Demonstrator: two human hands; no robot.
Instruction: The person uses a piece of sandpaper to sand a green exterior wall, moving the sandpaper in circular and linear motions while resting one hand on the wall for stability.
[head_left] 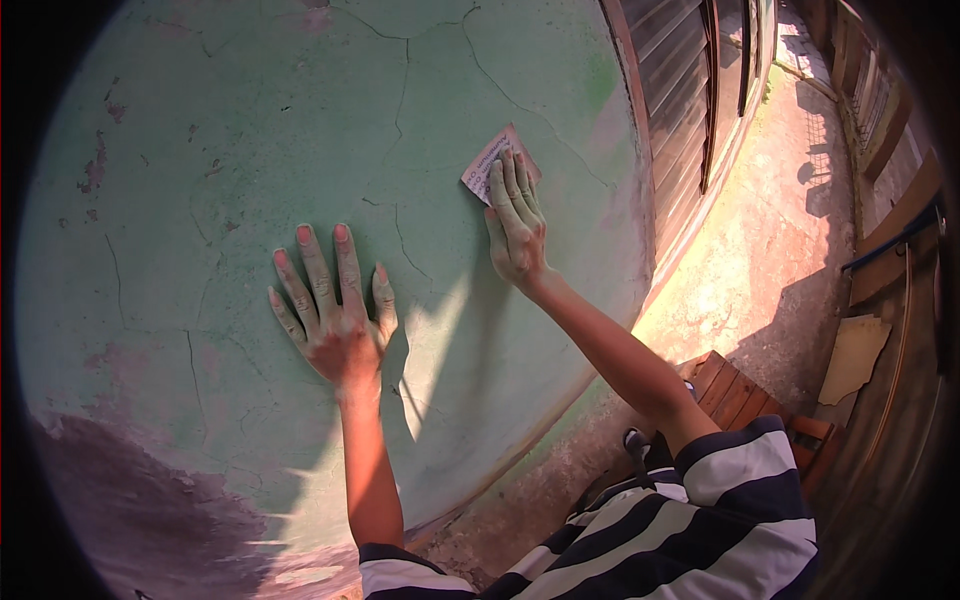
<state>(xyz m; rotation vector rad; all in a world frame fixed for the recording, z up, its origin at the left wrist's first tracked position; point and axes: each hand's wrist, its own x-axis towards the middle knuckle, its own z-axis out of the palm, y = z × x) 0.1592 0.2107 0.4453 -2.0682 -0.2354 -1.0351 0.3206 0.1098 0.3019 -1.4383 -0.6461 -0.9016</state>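
Observation:
Before me stands a green painted wall (300,120) with thin cracks and patches of flaked paint. My left hand (334,310) lies flat against it, fingers spread, with nothing in it; a pale dust coats the skin. Higher up and to the right, my right hand (518,215) presses a folded sheet of sandpaper (480,178) to the wall. Its fingers are held together over the sheet, and the printed pinkish back shows around them. The grit side faces the wall and is hidden.
At the right, the wall ends at a brown slatted panel (672,90). Beyond runs a sunlit concrete path (770,230). A slatted wooden bench (722,388) is beside my body, with a torn piece of board (853,358) farther right. Bare, dark plaster (150,510) shows low at the left.

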